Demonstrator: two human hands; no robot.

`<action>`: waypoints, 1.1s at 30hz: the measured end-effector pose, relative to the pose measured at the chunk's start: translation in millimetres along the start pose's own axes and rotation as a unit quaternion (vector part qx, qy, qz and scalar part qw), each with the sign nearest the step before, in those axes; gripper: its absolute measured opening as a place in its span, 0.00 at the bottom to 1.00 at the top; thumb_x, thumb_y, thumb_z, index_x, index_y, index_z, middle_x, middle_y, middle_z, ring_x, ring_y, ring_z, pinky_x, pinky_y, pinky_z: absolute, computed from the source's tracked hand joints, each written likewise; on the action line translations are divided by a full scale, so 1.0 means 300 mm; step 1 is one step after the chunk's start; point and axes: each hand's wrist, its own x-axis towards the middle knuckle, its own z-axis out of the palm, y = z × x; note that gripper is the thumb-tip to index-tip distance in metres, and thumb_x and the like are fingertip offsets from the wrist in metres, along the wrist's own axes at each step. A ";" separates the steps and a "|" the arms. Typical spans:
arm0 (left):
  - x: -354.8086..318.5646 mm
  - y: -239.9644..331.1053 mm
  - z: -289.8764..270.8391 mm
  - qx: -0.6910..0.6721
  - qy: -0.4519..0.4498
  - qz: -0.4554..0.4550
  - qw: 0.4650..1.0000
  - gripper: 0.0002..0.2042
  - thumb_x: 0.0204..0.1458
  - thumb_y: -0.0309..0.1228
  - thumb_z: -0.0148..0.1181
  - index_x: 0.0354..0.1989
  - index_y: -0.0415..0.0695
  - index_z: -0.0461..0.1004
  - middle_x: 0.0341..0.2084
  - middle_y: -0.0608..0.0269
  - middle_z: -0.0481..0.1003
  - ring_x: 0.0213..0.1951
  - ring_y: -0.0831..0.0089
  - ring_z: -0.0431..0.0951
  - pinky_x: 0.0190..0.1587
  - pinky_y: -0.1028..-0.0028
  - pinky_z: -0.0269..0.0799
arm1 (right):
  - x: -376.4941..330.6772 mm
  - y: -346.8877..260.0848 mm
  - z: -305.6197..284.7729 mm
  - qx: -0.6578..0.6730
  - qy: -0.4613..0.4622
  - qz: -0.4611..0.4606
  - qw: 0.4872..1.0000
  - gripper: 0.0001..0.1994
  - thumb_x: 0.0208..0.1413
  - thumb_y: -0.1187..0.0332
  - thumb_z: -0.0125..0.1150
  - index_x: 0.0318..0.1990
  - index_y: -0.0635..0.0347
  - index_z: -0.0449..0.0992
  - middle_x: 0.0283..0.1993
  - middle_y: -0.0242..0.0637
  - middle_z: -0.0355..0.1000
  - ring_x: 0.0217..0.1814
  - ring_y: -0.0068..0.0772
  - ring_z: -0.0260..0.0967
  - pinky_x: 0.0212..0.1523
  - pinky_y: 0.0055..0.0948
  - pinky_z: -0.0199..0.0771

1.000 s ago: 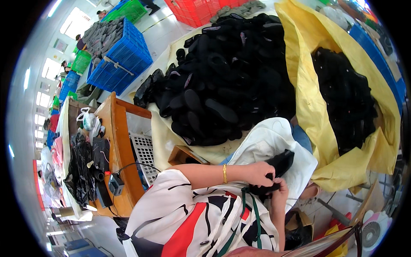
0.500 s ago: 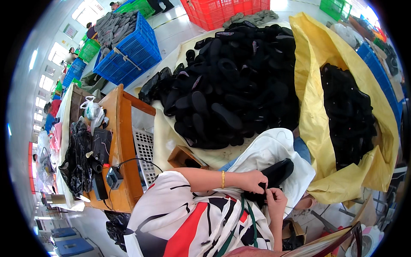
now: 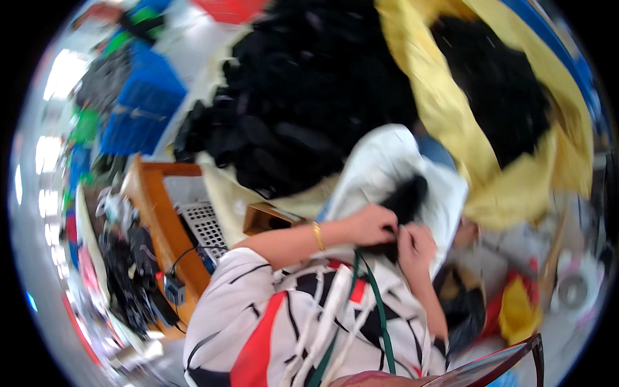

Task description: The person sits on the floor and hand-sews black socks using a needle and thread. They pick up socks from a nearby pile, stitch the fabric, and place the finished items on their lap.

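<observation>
A black cloth shoe (image 3: 407, 198) lies over the white cloth (image 3: 371, 158) on my lap, its far end pointing away from me. My left hand (image 3: 373, 226), below a gold bracelet, is closed in a pinch at the shoe's near end. Close beside it, my right hand (image 3: 416, 246) has its thumb and fingers pressed together on the same end. The fingertips almost meet; motion blur hides any small thing between them. Ahead spreads a big heap of black shoes (image 3: 290, 97), dark and smeared in this view.
A yellow sack (image 3: 422, 80) at the right holds more black items. On the left stand a wooden table (image 3: 155, 193) with black bags and a small grey device (image 3: 174, 288), and a blue crate (image 3: 145, 103). An open cardboard box (image 3: 258, 219) sits near my left forearm. A white fan (image 3: 574, 290) stands lower right.
The view has swung, so the surroundings sit higher and further left, and are blurred. Both hands remain pinched at the shoe's near end, hardly changed relative to it.
</observation>
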 end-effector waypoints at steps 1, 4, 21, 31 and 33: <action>-0.009 -0.002 0.017 0.055 -0.011 -0.019 0.998 0.10 0.44 0.34 0.67 0.31 0.42 0.78 0.27 0.52 0.76 0.34 0.51 0.78 0.37 0.60 0.73 | -0.013 0.012 0.007 -0.005 -0.012 -0.052 0.999 0.05 0.49 0.80 0.64 0.28 0.62 0.74 0.25 0.42 0.70 0.26 0.45 0.69 0.27 0.37 0.70; -0.062 0.023 0.027 0.029 -0.030 -0.069 0.997 0.09 0.45 0.31 0.66 0.33 0.40 0.78 0.29 0.52 0.78 0.32 0.55 0.79 0.36 0.63 0.74 | -0.026 0.045 -0.022 -0.042 -0.024 -0.098 0.994 0.06 0.48 0.79 0.65 0.31 0.60 0.73 0.26 0.43 0.70 0.27 0.48 0.68 0.26 0.40 0.69; -0.052 0.095 0.003 -0.010 -0.044 -0.029 0.999 0.07 0.52 0.25 0.65 0.38 0.39 0.79 0.29 0.59 0.77 0.28 0.67 0.76 0.32 0.74 0.71 | 0.141 -0.088 -0.520 0.495 0.054 0.230 0.836 0.11 0.71 0.61 0.46 0.40 0.59 0.68 0.23 0.30 0.64 0.18 0.22 0.59 0.20 0.21 0.64; -0.073 0.040 0.023 -0.344 -0.024 -0.314 0.884 0.09 0.60 0.30 0.59 0.46 0.41 0.74 0.31 0.67 0.76 0.31 0.80 0.75 0.32 0.79 0.72 | -0.028 0.097 -0.275 0.185 -0.102 0.202 0.957 0.05 0.60 0.77 0.57 0.42 0.60 0.73 0.31 0.28 0.67 0.32 0.23 0.67 0.35 0.26 0.72; -0.069 0.042 0.022 -0.381 -0.005 -0.341 0.860 0.09 0.60 0.30 0.59 0.45 0.41 0.73 0.31 0.66 0.76 0.29 0.80 0.74 0.31 0.79 0.71 | -0.047 0.092 -0.215 0.080 -0.169 0.125 0.974 0.08 0.56 0.75 0.61 0.43 0.60 0.73 0.30 0.35 0.67 0.34 0.34 0.69 0.36 0.32 0.71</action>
